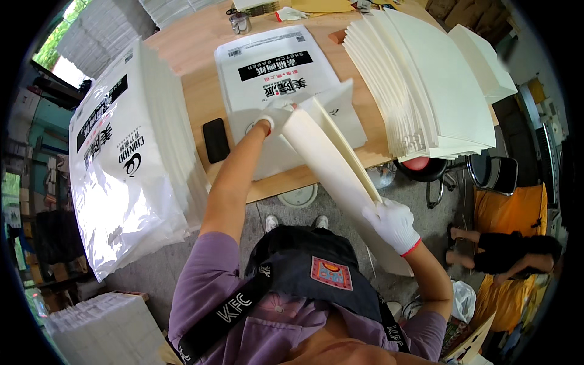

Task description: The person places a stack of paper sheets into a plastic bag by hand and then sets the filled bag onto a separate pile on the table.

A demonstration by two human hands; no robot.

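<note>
A bent stack of white paper sheets [325, 161] slants from the table's front edge down toward my right side. My right hand [392, 226], in a white knit glove with a red cuff, grips its near end. At the far end, my left hand [277, 117], also gloved, is closed around the corner, its fingers partly hidden. Beneath that end lies a printed white plastic paper bag [274, 91], flat on the wooden table. A translucent flap of plastic [344, 109] stands up beside the sheets.
Left of the bag lies a black phone [216, 140]. Bagged paper packs [121, 164] are piled at the left; fanned stacks of loose paper [432, 91] fill the table's right. A metal cup [240, 23] stands at the back. Another person's legs [480, 249] show at right, near a stool [423, 167].
</note>
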